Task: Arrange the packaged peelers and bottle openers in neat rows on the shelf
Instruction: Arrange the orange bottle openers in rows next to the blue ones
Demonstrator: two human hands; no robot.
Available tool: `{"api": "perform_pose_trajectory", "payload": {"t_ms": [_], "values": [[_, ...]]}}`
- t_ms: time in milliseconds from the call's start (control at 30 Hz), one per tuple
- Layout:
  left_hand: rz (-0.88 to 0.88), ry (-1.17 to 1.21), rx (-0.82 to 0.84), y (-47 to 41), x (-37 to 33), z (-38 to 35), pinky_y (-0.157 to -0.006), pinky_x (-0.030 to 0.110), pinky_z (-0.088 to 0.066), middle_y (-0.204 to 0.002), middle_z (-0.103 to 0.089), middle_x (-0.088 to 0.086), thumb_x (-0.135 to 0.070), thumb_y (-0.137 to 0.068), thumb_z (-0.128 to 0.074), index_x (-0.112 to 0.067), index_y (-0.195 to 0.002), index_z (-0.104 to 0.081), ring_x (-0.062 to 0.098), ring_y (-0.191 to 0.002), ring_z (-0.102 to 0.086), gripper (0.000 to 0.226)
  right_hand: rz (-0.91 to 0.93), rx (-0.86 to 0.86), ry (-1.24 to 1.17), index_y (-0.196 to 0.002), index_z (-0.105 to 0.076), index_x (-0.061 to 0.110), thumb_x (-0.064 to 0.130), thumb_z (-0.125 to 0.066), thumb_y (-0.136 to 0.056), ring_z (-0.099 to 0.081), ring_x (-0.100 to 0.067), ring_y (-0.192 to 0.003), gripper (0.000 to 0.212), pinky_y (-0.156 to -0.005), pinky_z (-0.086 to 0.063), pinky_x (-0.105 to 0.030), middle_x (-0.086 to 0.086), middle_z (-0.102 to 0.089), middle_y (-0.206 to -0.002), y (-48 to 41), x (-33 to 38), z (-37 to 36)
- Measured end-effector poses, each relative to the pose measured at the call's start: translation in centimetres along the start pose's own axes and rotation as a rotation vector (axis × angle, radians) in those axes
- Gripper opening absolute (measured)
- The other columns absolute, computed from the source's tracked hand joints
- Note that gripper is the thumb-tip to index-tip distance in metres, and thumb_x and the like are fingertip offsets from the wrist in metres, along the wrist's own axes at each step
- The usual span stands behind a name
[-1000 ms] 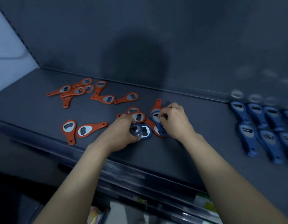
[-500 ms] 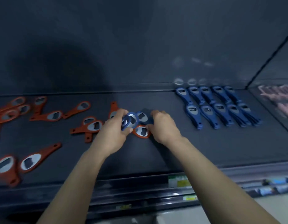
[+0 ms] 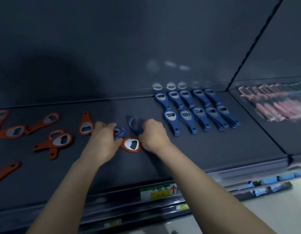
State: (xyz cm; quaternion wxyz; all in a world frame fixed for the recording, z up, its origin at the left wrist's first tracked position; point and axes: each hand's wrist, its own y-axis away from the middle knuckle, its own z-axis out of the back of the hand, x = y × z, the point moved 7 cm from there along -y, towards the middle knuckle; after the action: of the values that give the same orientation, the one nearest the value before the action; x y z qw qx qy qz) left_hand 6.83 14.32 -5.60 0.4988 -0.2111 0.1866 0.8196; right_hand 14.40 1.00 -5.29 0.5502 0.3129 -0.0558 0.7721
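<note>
Curled round a blue plastic bottle opener with a metal mouth [image 3: 119, 132], the left grip [image 3: 105, 137] holds it at the middle of the dark grey shelf [image 3: 214, 146]. The right grip [image 3: 152, 134] is closed on a second blue bottle opener [image 3: 134, 124] by its handle. Between them an orange bottle opener [image 3: 131, 144] lies flat. Rows of blue openers [image 3: 193, 112] lie two deep to the right; scattered orange openers [image 3: 53, 141] lie to the left.
</note>
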Motion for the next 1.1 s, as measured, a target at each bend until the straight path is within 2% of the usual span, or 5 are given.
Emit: {"api": "perform_pose_trajectory", "payload": {"t_ms": [267,600,700,967,1100], "values": [[0.136,0.127,-0.168,1.5,-4.3,-1.1,-0.091,0.025,-0.032,-0.134,-0.027,0.009,-0.006,-0.078,-0.061,-0.010,-0.145,-0.027,0.027,-0.125,-0.036,0.075,0.115,-0.070,-0.201,-0.073,-0.053,0.004,0.010,-0.061,-0.085,-0.055,-0.030,-0.076,0.016,-0.059,-0.042,-0.032,-0.013,-0.059,-0.082,-0.2,-3.8,5.0],[0.091,0.259,-0.383,1.5,-11.4,-4.2,-0.082,0.028,-0.041,-0.105,-0.063,0.006,-0.017,-0.081,-0.066,-0.008,-0.121,-0.058,0.026,-0.101,-0.058,0.041,-0.013,-0.175,-0.363,-0.091,-0.058,-0.008,0.009,-0.061,-0.086,-0.066,-0.037,-0.081,0.018,-0.071,-0.057,-0.048,-0.015,-0.066,-0.088,-0.7,-12.3,10.7],[0.087,0.281,-0.395,1.1,-11.7,-4.2,-0.077,0.030,-0.045,-0.093,-0.062,-0.001,-0.021,-0.082,-0.067,-0.010,-0.114,-0.061,0.025,-0.086,-0.060,0.035,-0.052,-0.176,-0.382,-0.068,-0.048,0.003,0.007,-0.063,-0.083,-0.064,-0.044,-0.086,0.022,-0.069,-0.055,-0.055,-0.013,-0.055,-0.072,-1.0,-13.1,10.7],[0.023,0.302,-0.381,-0.1,-11.7,-4.2,-0.072,0.027,-0.043,-0.070,-0.049,-0.025,-0.031,-0.082,-0.068,-0.012,-0.114,-0.062,0.010,-0.075,-0.055,0.037,-0.130,-0.172,-0.413,-0.081,-0.058,-0.013,0.004,-0.066,-0.081,-0.064,-0.045,-0.088,0.019,-0.070,-0.053,-0.059,-0.016,-0.058,-0.079,-1.2,-13.1,10.5],[0.013,0.313,-0.347,-0.9,-11.3,-4.4,-0.072,0.028,-0.045,-0.070,-0.049,-0.023,-0.031,-0.083,-0.067,-0.012,-0.113,-0.062,0.012,-0.077,-0.057,0.037,-0.128,-0.192,-0.330,-0.070,-0.053,0.005,0.007,-0.065,-0.083,-0.067,-0.042,-0.081,0.017,-0.069,-0.056,-0.055,-0.015,-0.057,-0.074,-1.2,-13.0,10.7]]}}
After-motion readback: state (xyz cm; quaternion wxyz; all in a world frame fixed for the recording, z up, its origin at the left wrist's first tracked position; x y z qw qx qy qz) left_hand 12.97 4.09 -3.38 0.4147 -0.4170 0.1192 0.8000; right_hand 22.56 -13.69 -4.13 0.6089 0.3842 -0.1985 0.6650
